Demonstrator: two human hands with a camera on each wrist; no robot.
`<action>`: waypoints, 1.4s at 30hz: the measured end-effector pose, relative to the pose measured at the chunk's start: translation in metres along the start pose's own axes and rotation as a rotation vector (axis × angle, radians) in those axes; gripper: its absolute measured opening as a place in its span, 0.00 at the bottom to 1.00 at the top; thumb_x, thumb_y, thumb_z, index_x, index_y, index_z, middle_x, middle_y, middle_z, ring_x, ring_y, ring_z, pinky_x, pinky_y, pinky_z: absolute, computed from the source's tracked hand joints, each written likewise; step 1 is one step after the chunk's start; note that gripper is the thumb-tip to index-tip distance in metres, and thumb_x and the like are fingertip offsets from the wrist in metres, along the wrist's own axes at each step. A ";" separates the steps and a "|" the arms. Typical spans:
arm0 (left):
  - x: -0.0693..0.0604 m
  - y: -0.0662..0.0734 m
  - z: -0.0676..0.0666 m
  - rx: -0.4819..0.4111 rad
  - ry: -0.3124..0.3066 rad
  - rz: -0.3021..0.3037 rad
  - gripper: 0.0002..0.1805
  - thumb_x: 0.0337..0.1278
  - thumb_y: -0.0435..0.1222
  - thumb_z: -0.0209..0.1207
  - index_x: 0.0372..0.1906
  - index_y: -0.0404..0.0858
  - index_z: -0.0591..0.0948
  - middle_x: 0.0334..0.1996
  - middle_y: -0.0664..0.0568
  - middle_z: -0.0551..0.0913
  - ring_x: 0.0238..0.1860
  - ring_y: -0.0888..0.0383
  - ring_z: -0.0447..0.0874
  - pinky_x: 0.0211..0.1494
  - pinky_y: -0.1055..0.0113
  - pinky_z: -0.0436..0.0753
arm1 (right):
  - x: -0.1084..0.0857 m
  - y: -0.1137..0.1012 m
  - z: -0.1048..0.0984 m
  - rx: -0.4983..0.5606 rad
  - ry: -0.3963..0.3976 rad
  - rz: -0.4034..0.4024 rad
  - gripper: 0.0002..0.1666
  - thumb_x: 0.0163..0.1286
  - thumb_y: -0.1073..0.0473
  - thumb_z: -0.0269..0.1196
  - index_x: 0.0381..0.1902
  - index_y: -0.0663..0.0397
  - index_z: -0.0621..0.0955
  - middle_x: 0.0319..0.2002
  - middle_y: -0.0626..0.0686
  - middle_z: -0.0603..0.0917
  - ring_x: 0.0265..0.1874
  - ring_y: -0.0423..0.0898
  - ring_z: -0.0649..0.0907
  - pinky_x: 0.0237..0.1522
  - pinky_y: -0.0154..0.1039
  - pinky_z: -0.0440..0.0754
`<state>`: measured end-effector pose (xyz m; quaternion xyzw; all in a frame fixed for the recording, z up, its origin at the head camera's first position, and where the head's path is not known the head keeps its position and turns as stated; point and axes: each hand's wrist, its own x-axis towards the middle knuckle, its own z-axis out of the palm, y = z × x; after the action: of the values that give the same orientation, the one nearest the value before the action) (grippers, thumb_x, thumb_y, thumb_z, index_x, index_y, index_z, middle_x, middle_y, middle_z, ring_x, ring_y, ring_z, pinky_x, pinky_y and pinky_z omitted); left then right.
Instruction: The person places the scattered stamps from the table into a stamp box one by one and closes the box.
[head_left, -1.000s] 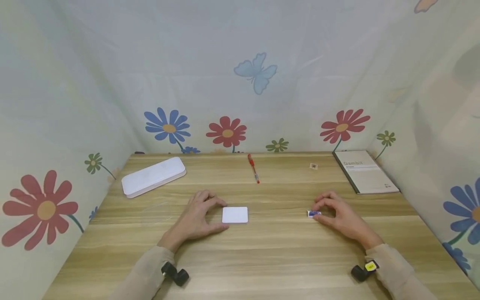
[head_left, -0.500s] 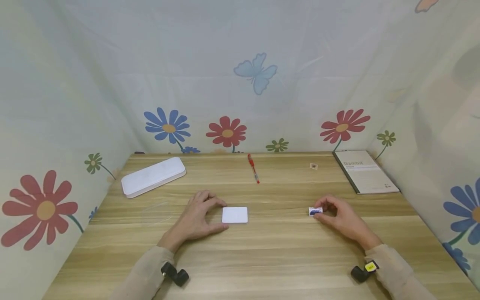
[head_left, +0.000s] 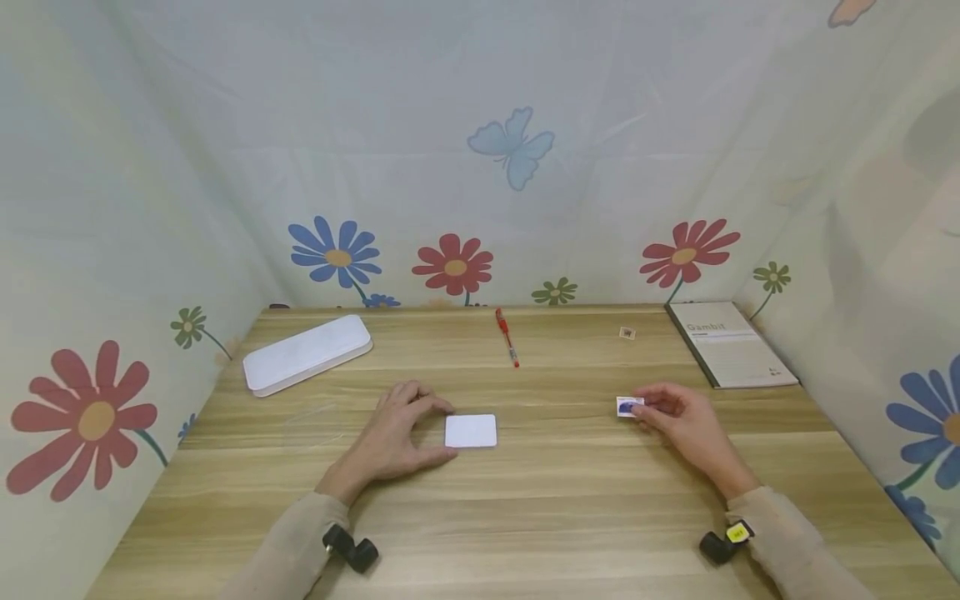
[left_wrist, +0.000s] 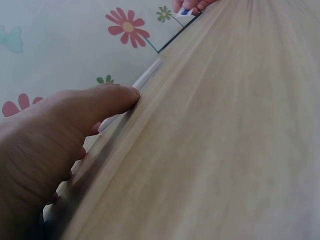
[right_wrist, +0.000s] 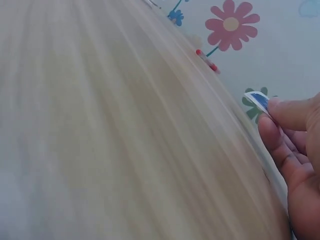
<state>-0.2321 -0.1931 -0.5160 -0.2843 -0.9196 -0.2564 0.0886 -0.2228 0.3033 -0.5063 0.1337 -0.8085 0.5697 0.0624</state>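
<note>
A small white card (head_left: 471, 431) lies flat near the middle of the wooden table. My left hand (head_left: 390, 433) rests at its left end, the thumb at the near edge and the forefinger at the far edge. In the left wrist view the thumb (left_wrist: 112, 100) lies against the thin white card (left_wrist: 149, 74). To the right, my right hand (head_left: 684, 421) pinches a small stamp with a blue picture (head_left: 628, 407) between thumb and fingers. The right wrist view shows this stamp (right_wrist: 257, 99) tilted, raised off the table. Its right part is hidden by the fingers.
A white pencil case (head_left: 307, 354) lies at the back left and a red pen (head_left: 507, 337) at the back middle. Another small stamp (head_left: 627, 332) sits near a notebook (head_left: 731, 343) at the back right. A faint transparent sheet (head_left: 313, 427) is left of my left hand.
My right hand has lifted slightly and moved away from me with the stamp, whose blue face now shows more fully. My left hand and the card stay in place.
</note>
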 end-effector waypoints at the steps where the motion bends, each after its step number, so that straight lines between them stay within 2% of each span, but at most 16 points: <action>1: 0.000 0.000 0.000 -0.004 -0.001 -0.002 0.33 0.52 0.63 0.80 0.63 0.59 0.88 0.60 0.56 0.79 0.66 0.50 0.72 0.71 0.43 0.70 | 0.001 -0.001 0.002 0.018 0.004 0.003 0.14 0.75 0.73 0.71 0.55 0.75 0.86 0.43 0.64 0.91 0.35 0.39 0.91 0.37 0.35 0.90; 6: 0.000 -0.002 0.000 -0.026 -0.007 -0.016 0.33 0.50 0.58 0.82 0.62 0.57 0.87 0.61 0.56 0.79 0.68 0.50 0.72 0.73 0.42 0.70 | 0.008 -0.005 0.011 0.078 0.027 0.018 0.15 0.76 0.74 0.69 0.57 0.78 0.85 0.45 0.65 0.92 0.37 0.43 0.93 0.42 0.37 0.92; 12: 0.000 -0.001 -0.001 -0.037 -0.018 -0.027 0.31 0.50 0.59 0.82 0.58 0.56 0.87 0.60 0.56 0.79 0.67 0.49 0.72 0.74 0.41 0.69 | 0.018 -0.013 0.023 0.088 0.024 0.025 0.16 0.76 0.73 0.70 0.58 0.77 0.85 0.48 0.71 0.90 0.38 0.43 0.93 0.43 0.37 0.91; 17: 0.001 -0.001 -0.001 -0.033 -0.015 -0.029 0.30 0.51 0.59 0.81 0.58 0.56 0.86 0.60 0.56 0.79 0.66 0.50 0.72 0.73 0.41 0.70 | 0.026 -0.019 0.034 0.146 0.009 0.049 0.19 0.76 0.73 0.70 0.61 0.79 0.83 0.49 0.75 0.88 0.40 0.45 0.93 0.46 0.39 0.92; 21: 0.001 -0.001 0.000 -0.030 -0.015 -0.028 0.30 0.51 0.59 0.81 0.58 0.56 0.86 0.59 0.57 0.78 0.66 0.50 0.72 0.73 0.41 0.69 | 0.031 -0.022 0.044 0.173 0.006 0.058 0.19 0.76 0.73 0.70 0.60 0.78 0.83 0.47 0.74 0.88 0.39 0.48 0.93 0.45 0.41 0.92; 27: 0.001 -0.002 0.000 -0.023 -0.019 -0.029 0.30 0.51 0.60 0.81 0.58 0.57 0.86 0.60 0.57 0.78 0.66 0.50 0.72 0.73 0.41 0.69 | 0.035 -0.029 0.060 0.160 -0.025 0.060 0.15 0.75 0.71 0.72 0.55 0.74 0.85 0.44 0.70 0.89 0.38 0.50 0.92 0.40 0.41 0.92; 34: 0.000 -0.003 0.002 -0.023 -0.015 -0.035 0.30 0.51 0.61 0.81 0.58 0.59 0.86 0.61 0.57 0.78 0.67 0.50 0.72 0.72 0.41 0.70 | 0.042 -0.041 0.080 0.191 -0.062 0.077 0.14 0.75 0.69 0.73 0.55 0.70 0.87 0.44 0.66 0.90 0.36 0.48 0.91 0.40 0.39 0.92; 42: 0.001 -0.004 0.002 -0.016 -0.020 -0.041 0.30 0.51 0.61 0.80 0.58 0.59 0.86 0.61 0.58 0.78 0.68 0.50 0.72 0.73 0.40 0.69 | 0.047 -0.056 0.103 0.197 -0.122 0.055 0.14 0.75 0.66 0.74 0.56 0.66 0.88 0.44 0.64 0.91 0.37 0.48 0.91 0.41 0.39 0.92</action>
<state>-0.2347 -0.1945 -0.5187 -0.2685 -0.9240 -0.2626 0.0718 -0.2461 0.1826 -0.4788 0.1514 -0.7542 0.6388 -0.0159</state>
